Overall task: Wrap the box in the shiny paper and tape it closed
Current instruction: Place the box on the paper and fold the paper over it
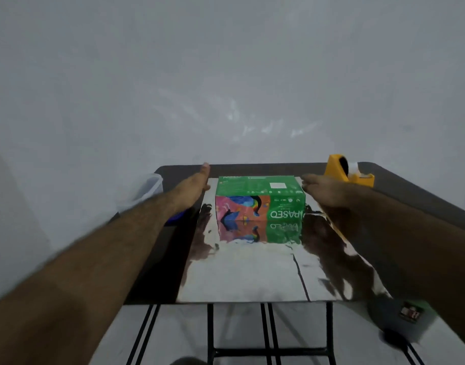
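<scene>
Left hand: fingers straight, thumb up, palm turned toward the box's left end, holding nothing; whether it touches is unclear. Right hand: fingers extended toward the box's right end, no grip seen, fingertips too blurred to tell contact. The box, a printed green tissue carton, stands on the far part of the shiny paper, which lies flat on the dark table and overhangs the near edge. Judged light and fairly stiff, though thin card may dent; best held by flat palms on opposite ends. The paper looks slick, thin, crease-prone; take it by the edges. Yellow tape dispenser sits just beyond the right hand; a clear tub sits at the left.
</scene>
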Demonstrator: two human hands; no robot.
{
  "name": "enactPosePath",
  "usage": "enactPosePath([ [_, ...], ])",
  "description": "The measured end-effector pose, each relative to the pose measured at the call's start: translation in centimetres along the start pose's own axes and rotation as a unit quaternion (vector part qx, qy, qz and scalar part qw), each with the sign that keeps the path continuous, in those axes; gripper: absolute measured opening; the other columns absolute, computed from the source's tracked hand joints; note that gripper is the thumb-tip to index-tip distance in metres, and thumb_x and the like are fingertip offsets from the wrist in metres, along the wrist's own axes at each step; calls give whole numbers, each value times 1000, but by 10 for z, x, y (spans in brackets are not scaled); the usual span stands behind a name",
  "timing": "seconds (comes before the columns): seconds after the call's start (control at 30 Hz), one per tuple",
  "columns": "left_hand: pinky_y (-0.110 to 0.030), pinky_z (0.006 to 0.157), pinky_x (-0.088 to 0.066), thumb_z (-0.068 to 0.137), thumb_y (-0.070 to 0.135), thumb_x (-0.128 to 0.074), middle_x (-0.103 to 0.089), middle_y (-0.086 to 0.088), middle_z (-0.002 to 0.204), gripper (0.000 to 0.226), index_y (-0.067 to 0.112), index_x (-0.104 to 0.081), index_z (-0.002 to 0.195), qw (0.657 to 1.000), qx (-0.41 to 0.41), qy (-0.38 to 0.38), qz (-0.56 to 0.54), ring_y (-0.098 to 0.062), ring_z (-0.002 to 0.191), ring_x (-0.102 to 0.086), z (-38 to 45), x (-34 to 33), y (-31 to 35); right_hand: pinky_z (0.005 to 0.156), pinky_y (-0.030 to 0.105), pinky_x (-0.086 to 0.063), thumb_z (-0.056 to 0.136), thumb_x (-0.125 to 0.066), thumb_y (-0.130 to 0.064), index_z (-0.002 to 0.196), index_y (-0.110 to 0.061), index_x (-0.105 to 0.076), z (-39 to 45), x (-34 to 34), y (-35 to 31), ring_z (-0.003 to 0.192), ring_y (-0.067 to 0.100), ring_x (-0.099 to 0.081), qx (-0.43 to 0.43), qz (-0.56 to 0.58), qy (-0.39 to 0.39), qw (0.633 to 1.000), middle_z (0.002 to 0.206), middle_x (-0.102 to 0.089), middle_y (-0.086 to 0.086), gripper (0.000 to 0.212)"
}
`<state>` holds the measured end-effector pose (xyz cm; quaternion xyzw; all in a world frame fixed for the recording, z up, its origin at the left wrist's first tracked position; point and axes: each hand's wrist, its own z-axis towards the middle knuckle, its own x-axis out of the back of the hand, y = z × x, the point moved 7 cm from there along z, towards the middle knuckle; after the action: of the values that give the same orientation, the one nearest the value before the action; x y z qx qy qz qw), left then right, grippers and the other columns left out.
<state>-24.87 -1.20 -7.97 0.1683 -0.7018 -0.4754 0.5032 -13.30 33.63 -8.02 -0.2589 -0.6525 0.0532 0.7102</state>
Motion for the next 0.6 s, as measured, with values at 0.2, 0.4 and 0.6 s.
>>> enactPosePath([
  [0.2,-52,128,-26,64,112,-3,-60,6,155,112,56,-58,145,996,49,-56,53,-23,147,-50,57,-4,-34,121,36,-34,114,-39,-18,153,-8,-53,41,-5,17,147,29,-46,-34,-43,-54,997,160,-49,12,43],
  [0.4,-46,132,-16,90,89,-4,-37,-5,171,102,30,-40,164,989,-19,-10,146,-28,160,-29,38,-7,-1,118,41,-40,112,-42,-25,153,-18,-54,57,-10,38,139,29,-54,1,-42,-39,998,154,-56,8,43],
  [0.6,-42,125,-27,51,97,-75,-40,1,167,140,38,-23,167,988,-129,-70,-54,-17,152,-36,37,0,18,123,39,-26,95,-67,-63,160,-25,-42,35,-5,8,147,13,-37,60,346,-1,936,157,-44,-10,80],
])
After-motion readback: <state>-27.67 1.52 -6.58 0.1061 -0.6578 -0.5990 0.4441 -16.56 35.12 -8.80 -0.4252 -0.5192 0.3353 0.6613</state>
